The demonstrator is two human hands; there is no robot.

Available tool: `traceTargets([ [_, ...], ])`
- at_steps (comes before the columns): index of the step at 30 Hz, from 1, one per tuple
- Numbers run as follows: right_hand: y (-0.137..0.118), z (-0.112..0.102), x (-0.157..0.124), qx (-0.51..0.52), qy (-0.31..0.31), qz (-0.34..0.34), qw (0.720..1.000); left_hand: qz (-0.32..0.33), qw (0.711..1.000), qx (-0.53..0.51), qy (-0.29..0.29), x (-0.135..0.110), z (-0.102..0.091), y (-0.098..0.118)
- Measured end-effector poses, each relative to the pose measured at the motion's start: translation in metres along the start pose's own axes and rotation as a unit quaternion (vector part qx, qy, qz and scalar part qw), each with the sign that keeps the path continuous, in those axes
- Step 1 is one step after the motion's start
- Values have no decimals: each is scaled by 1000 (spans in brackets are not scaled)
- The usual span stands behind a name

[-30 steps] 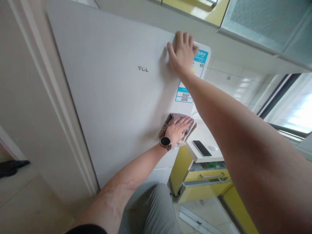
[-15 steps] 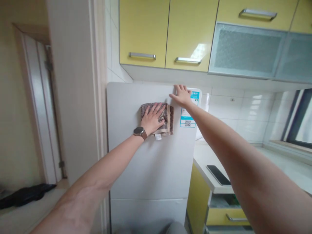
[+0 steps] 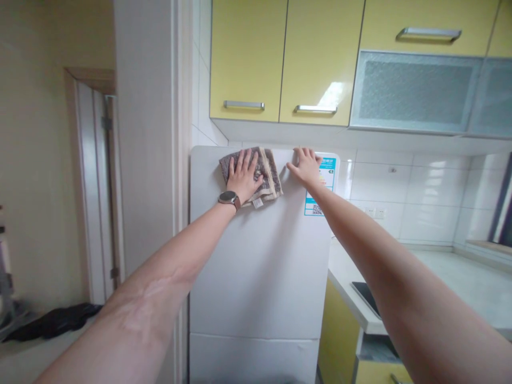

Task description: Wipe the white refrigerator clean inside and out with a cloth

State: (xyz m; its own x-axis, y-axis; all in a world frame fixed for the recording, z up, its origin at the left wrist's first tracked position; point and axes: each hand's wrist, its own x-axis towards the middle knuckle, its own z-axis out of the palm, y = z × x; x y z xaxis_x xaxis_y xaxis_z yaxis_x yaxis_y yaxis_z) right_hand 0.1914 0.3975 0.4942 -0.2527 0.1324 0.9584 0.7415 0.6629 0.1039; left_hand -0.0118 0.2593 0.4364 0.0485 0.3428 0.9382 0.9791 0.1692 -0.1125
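Observation:
My left hand [image 3: 243, 178] lies flat with spread fingers on a folded, brown patterned cloth [image 3: 271, 172], pressing it against the upper left of the white refrigerator door [image 3: 256, 266]. The cloth is tilted, has a pale border, and a small white tag sticks out below it. A watch [image 3: 229, 198] is on my left wrist. My right hand [image 3: 306, 165] rests at the door's top edge, fingers apart, some tips bent over that edge. Beside it, a blue and white label [image 3: 314, 207] is partly covered by my right hand and forearm.
Yellow wall cabinets [image 3: 244, 58] with metal handles hang above the refrigerator. On the right, a white counter [image 3: 348, 266] carries a dark flat phone [image 3: 365, 294], partly behind my right arm. A door frame [image 3: 148, 133] stands close on the left; a black bag [image 3: 54, 321] lies beyond it.
My left hand has slid the cloth up and to the left on the door, and the cloth has tilted. My right hand stays at the top edge. The view has shifted slightly.

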Motion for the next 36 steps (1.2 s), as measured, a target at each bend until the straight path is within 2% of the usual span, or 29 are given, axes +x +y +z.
traceTargets([
  [5, -2, 5, -1, -13, 19, 4, 1000, 36, 999, 26, -27, -59, 16, 0],
  [9, -2, 8, 0, -5, 20, 9, 1000, 49, 996, 32, -64, -117, 31, 0],
  [18, -3, 1, 0, -1, 2, 10, 1000, 67, 986, 35, -147, -277, 82, 7],
  [24, -8, -4, -4, 15, 6, 15, 1000, 32, 971, 11, -238, -390, 114, 19],
  [28, -11, -6, -6, 30, 18, 22, 999, 9, 956, 1, -293, -452, 135, 27],
  [32, -12, -7, -5, 26, 14, 26, 999, -9, 943, -7, -332, -489, 144, 30],
  [36, -11, -7, -5, 19, 11, 24, 999, -18, 943, -18, -333, -493, 140, 28],
])
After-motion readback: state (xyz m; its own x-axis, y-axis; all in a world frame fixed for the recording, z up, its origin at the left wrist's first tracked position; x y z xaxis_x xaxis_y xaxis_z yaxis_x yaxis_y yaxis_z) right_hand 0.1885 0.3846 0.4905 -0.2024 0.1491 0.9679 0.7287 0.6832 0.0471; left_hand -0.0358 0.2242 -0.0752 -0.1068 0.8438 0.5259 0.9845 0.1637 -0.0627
